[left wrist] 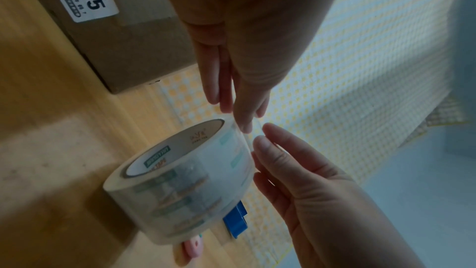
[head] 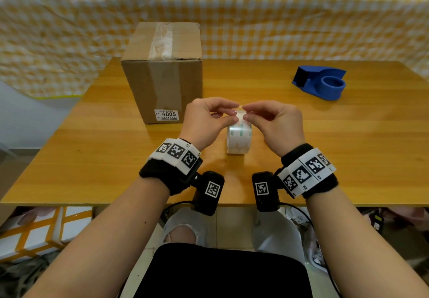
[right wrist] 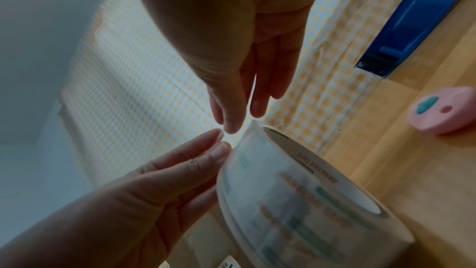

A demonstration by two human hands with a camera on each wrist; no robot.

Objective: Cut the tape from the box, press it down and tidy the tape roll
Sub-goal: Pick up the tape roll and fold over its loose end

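A clear tape roll point(head: 239, 140) stands on edge on the wooden table point(head: 348, 146), close in front of me. Both hands meet at its top, where a short loose tape end point(left wrist: 253, 129) lifts off. My left hand point(head: 232, 112) has its thumb tip on that end, with the fingers nearly straight in the left wrist view. The fingertips of my right hand point(head: 247, 112) touch the roll's upper side point(left wrist: 259, 146); no firm pinch shows. The cardboard box point(head: 162, 72) stands at the back left, with clear tape along its top and down its front.
A blue tape dispenser point(head: 321, 83) lies at the back right of the table. A small pink cutter point(right wrist: 443, 109) lies on the table to the right of the roll. A checked cloth hangs behind the table. The table's front edge is near my wrists.
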